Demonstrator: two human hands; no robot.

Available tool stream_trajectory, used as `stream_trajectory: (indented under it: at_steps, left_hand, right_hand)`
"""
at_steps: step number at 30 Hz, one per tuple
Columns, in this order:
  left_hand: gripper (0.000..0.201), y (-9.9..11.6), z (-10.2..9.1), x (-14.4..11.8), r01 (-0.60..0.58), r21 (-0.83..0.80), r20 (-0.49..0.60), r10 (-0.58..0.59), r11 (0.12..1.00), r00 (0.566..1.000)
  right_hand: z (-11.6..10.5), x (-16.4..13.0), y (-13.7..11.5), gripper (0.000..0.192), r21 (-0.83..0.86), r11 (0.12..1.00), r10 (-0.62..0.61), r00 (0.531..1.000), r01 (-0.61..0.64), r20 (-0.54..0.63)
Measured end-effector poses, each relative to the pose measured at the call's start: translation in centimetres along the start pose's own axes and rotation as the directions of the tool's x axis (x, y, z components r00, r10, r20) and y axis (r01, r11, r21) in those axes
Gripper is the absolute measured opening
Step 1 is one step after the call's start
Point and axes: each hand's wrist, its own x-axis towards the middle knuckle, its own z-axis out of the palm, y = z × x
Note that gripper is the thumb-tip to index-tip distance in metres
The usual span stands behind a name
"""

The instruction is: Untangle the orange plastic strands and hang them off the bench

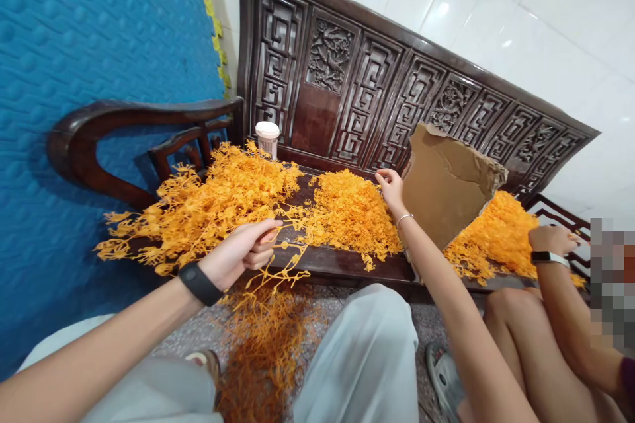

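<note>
My left hand (245, 251), with a black band on its wrist, is closed on a thin orange branching plastic stem (290, 264) that hangs down to the right. Behind it spreads a large pile of tangled orange pieces (223, 201) on the dark wooden bench. My right hand (391, 188) hovers at the right edge of a second, flatter orange heap (350, 211), just left of an upright cardboard sheet (441, 178). Its thumb and fingertips are pinched together; whatever is between them is too small to make out.
The carved bench back (317, 119) rises behind the piles, with a white-lidded tub (268, 135) against it. More orange pieces (501, 238) lie beyond the cardboard, near another person's hand (548, 239). Bare orange stems (262, 357) are heaped on the floor between my legs.
</note>
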Motion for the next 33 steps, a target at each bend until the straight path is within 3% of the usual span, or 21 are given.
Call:
stream_trajectory:
  at_steps: [3,6,10,12,15,18,21,26,33]
  left_hand:
    - [0.041,0.0,0.0,0.0,-0.010,-0.018,0.013,0.010,1.000,1.000]
    - [0.041,0.1,0.0,-0.1,-0.026,-0.045,0.009,0.026,0.999,1.000]
    - [0.040,0.5,0.3,-0.2,-0.036,-0.084,0.012,0.037,0.996,0.999]
    - [0.040,0.6,0.5,-0.2,-0.039,-0.095,0.029,0.042,0.995,0.999]
    - [0.041,0.5,0.7,-0.3,-0.029,-0.079,0.084,0.035,0.996,0.996]
    - [0.042,0.3,0.9,-0.5,-0.015,-0.032,0.132,0.019,0.999,0.991]
    - [0.042,0.3,1.0,-0.5,-0.018,-0.030,0.150,0.022,0.999,0.988]
    - [0.044,0.6,0.7,-0.5,-0.015,-0.104,0.166,0.032,0.995,0.986]
    - [0.046,1.0,0.1,-1.0,-0.046,-0.208,0.227,0.094,0.977,0.969]
  right_hand:
    - [-0.6,-0.9,-2.4,0.019,0.046,0.994,-0.101,0.995,0.100,0.019]
    - [-1.3,-2.6,-5.5,0.015,0.097,0.974,-0.217,0.969,0.206,0.119]
    - [-1.9,-5.2,-9.5,0.014,0.182,0.953,-0.286,0.918,0.242,0.274]
    - [-2.0,-6.3,-11.1,0.014,0.226,0.943,-0.316,0.868,0.243,0.383]
    - [-1.9,-7.5,-12.9,0.017,0.292,0.925,-0.372,0.744,0.244,0.555]
    - [-1.4,-8.4,-14.2,0.020,0.347,0.912,-0.399,0.670,0.218,0.627]
    - [-1.0,-8.9,-15.1,0.022,0.377,0.904,-0.408,0.672,0.202,0.618]
    - [-1.0,-9.0,-16.6,0.019,0.388,0.887,-0.432,0.748,0.251,0.503]
    - [-1.4,-9.8,-17.8,0.016,0.418,0.876,-0.432,0.775,0.240,0.461]
